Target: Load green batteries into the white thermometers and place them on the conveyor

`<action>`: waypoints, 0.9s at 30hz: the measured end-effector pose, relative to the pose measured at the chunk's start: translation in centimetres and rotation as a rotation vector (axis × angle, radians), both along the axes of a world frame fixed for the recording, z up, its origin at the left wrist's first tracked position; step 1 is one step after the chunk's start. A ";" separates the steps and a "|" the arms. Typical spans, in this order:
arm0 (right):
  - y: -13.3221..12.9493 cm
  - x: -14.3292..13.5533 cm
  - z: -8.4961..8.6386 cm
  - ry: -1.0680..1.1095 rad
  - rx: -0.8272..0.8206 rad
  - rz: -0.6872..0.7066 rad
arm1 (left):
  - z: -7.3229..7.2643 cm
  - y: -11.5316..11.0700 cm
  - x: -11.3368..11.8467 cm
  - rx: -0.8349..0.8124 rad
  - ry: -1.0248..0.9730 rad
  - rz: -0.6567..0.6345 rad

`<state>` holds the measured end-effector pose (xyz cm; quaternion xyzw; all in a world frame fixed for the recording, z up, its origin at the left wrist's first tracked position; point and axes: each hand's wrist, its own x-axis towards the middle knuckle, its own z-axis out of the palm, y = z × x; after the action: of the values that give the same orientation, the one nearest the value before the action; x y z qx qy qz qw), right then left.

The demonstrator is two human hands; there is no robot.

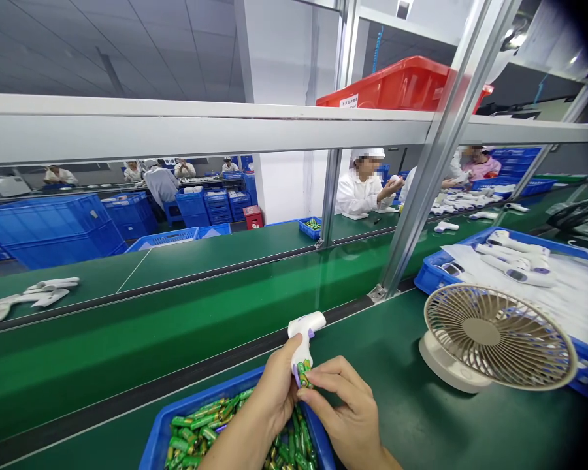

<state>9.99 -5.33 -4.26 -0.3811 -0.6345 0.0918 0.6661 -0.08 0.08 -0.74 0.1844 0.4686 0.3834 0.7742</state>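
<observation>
Currently, the head view shows both hands at a white handheld unit [301, 347], located above the near edge of the green belt [215, 297] and in front of the worker. The left hand [277, 378] is wrapped around the unit's handle, thumb along its side, with the head of the unit uppermost. Green batteries [302, 373] are visible in the open handle. The right hand [345, 411] pinches with thumb and forefinger at the lower end of these batteries; its other fingers are curled. Below the left forearm, a blue bin [155, 440] contains many loose green cells [183, 444]. To the right, a beige fan [480, 331] stands on the green worktop [387, 365]. Behind the fan, a blue tray [426, 277] carries further white units [514, 271]. Across the belt, a co-worker in white [355, 194] sits near a small blue basket [301, 230]. Overhead, a red bin [402, 85] rests on the shelf [200, 130].
</observation>
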 end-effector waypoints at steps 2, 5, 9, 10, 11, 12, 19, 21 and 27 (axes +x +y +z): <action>0.1 0.1 -0.1 0.041 -0.054 -0.003 | 0.1 -0.1 0.1 -0.001 -0.015 -0.018; 0.4 0.4 -0.4 0.104 -0.159 0.009 | 0.1 -0.2 0.1 -0.007 -0.058 -0.050; 1.0 0.6 -1.1 0.165 -0.245 0.087 | 0.0 0.0 0.0 -0.037 -0.078 -0.094; 1.0 0.6 -1.2 0.168 -0.255 0.097 | 0.0 0.0 0.0 -0.033 -0.082 -0.114; 1.0 0.7 -1.2 0.163 -0.262 0.099 | 0.0 0.1 -0.1 -0.025 -0.085 -0.136; 1.0 0.7 -1.2 0.151 -0.265 0.090 | 0.0 0.1 -0.1 -0.018 -0.081 -0.153; 0.3 0.2 -1.0 -0.051 -0.091 -0.001 | -0.3 -0.3 0.2 0.029 -0.043 -0.060; 0.3 0.2 -1.2 -0.031 -0.104 -0.029 | -0.6 -0.3 0.3 0.041 -0.042 -0.090; 1.2 0.4 -1.8 0.195 -0.186 0.068 | -0.6 -0.6 0.8 0.078 -0.040 -0.103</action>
<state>10.41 -4.16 -6.09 -0.4088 -0.5679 0.2096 0.6829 0.70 -0.54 -1.37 0.2306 0.4276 0.3645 0.7944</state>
